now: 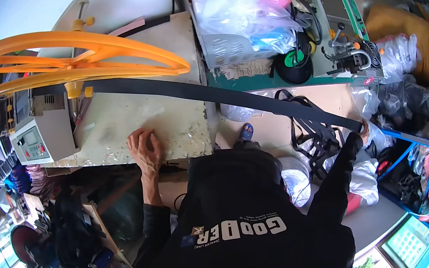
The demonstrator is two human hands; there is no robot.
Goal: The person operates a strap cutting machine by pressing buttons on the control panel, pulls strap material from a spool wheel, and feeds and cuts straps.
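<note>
A wide black strap [187, 92] stretches across the view from the orange reel [75, 62] at the left to my right hand [363, 132]. My right arm reaches far out to the right, and its hand is closed on the strap; the fingers are mostly hidden at this angle. My left hand [144, 148] rests on the worn tabletop [186, 135] near its front edge, below the strap. Its fingers are loosely bent and apart, with nothing seen in them. Beside the reel stands a grey machine [39, 135] with a small control panel.
A grey plastic crate [226, 52] stuffed with clear bags stands beyond the table. A second machine [348, 57] sits at the far right. Tangled black straps [317, 133] lie below the taut strap, near a white roll [295, 179]. Bagged goods and a blue rack [400, 156] fill the right side.
</note>
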